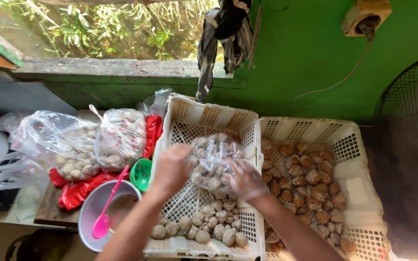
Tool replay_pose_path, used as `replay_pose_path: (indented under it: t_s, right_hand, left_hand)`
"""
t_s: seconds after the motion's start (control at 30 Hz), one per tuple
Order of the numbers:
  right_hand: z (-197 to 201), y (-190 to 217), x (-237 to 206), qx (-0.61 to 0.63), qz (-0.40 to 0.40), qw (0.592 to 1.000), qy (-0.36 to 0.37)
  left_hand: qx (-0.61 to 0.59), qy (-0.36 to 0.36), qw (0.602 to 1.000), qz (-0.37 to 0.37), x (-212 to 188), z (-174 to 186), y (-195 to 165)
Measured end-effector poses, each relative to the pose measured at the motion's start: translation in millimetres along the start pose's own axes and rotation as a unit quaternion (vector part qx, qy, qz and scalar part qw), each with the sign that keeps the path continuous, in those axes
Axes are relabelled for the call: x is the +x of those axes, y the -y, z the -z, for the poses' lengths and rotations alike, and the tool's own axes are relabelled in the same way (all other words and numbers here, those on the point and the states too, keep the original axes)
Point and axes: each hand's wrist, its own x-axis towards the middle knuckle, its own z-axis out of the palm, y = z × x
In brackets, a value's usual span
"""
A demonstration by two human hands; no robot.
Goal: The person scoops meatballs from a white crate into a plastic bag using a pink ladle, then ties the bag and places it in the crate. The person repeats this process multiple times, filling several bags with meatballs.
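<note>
Clear bag of meatballs (212,162), above the left white crate (204,121), looks soft, slippery, fairly heavy; left hand (171,169) and gloved right hand (246,180) cup its 2 sides; support its underside.

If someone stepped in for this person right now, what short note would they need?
Left hand: on the left side of the clear plastic bag of pale round food balls, gripping it.
Right hand: in a thin clear glove, holding the same bag from the right.
The bag is held over the middle white crate, which has loose balls along its near edge.
The right crate holds many browner pieces.
Done: two filled bags lie to the left, by a bowl with a pink spoon.
Left: loose balls in both crates are not yet bagged.
</note>
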Motion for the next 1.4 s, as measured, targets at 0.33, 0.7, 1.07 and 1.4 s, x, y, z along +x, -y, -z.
replay_pose_path:
  t_s: [0.33, 0.7, 1.07, 1.4]
  right_hand:
    - [50.2, 15.1, 24.8, -0.165, -0.088, 0.965, 0.184]
    - [44.4, 18.6, 61.5, 0.567, -0.066, 0.807, -0.149]
    - [105.3, 82.6, 84.0, 0.757, -0.056, 0.644, -0.097]
    - [134.6, 134.8, 43.0, 0.548, 0.185, 0.807, -0.124]
  left_hand:
    - [0.07, 0.076, 0.994, 0.017, 8.4, -79.5, -10.8]
    - [-0.553, 0.06, 0.777, 0.297, 75.9, -31.4, -38.9]
    - [-0.634, 0.108, 0.739, 0.202, 65.2, 57.9, -77.2]
    - [-0.646, 0.074, 0.69, 0.319, 12.8, 1.8, 4.7]
